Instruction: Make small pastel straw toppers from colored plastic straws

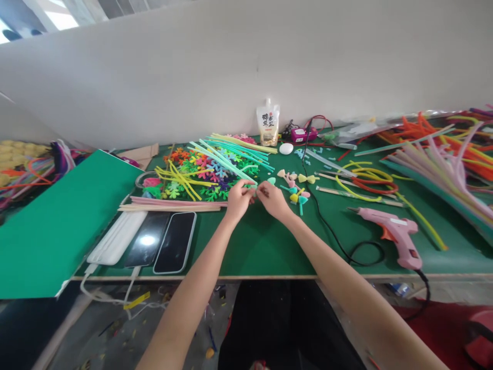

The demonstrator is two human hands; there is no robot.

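My left hand [239, 199] is closed in a pinch on a mint-green pipe cleaner [231, 166], which slants up and to the left. Close beside it, my right hand [274, 199] is also closed, its fingertips at the pipe cleaner's near end. The fingers partly hide that end. Just right of the hands lie small shaped pieces [296, 194] in pink, yellow and mint, some with short stems. A heap of colourful flower-like pipe cleaner pieces [215, 174] lies behind my left hand, with loose yellow pipe cleaners [181, 177] across it.
A pink glue gun [393, 228] lies at the right, its black cord [327, 221] looping across the green table [262, 252]. Two phones [175, 241] and a white power bank [117, 237] are at the left. Pipe cleaner bundles [442, 174] fill the far right; a pouch [268, 123] stands behind.
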